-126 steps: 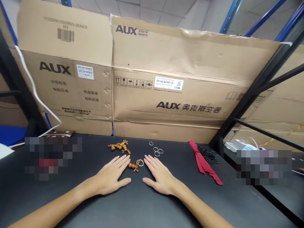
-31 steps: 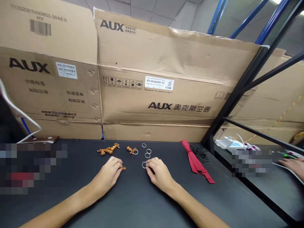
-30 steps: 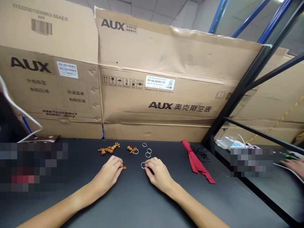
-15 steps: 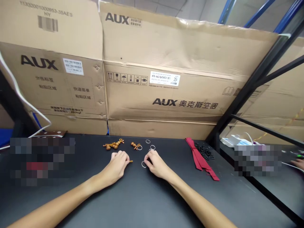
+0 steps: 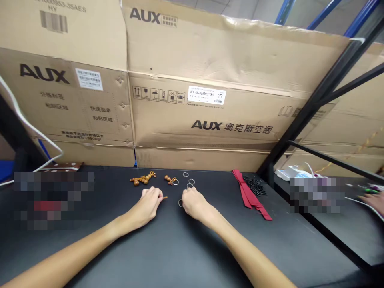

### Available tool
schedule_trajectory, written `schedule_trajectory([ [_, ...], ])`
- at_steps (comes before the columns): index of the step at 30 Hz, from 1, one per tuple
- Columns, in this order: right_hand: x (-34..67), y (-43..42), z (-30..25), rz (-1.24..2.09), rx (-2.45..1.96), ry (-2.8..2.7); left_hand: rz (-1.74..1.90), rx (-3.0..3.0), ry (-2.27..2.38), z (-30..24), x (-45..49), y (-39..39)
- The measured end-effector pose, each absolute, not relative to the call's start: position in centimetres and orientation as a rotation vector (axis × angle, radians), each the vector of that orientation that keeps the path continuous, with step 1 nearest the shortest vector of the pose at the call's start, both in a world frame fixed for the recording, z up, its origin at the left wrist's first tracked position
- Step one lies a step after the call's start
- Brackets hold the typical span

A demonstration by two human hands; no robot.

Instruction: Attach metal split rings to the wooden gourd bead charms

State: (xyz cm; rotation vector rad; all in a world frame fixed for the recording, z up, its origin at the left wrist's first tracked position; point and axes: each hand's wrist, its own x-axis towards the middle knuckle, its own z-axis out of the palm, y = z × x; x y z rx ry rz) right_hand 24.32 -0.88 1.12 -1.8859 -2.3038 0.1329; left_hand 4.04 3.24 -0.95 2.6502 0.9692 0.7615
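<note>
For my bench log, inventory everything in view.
Wooden gourd charms: cluster, brown, centre-left
Gourd keyring: one, brown and silver, centre
Loose rings: three, silver, right of keyring
Fabric strips: several, red, right
Small parts: pile, black, beside strips
AUX cardboard panels: several, brown, back
Rack beams: several, black, sides
Cables: several, white, sides
Tabletop: one, black, beneath
Blurred patches: two, multicoloured, sides
Co-worker's hand: one, right
Left hand: one, pinching orange cord
Right hand: one, pinching silver ring
</note>
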Motion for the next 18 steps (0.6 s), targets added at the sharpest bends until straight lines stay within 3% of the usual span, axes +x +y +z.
schedule_trajectory([
  [13,25.3,-1.8,0.9,0.206,-1.874,-2.198,0.709,2.551,0.937,-1.2,3.9,3.5],
  [18,25.4,-1.7,0.0,0.498,-1.618,-1.903,0.677,2.476,0.873,-0.9,4.1,3.8],
])
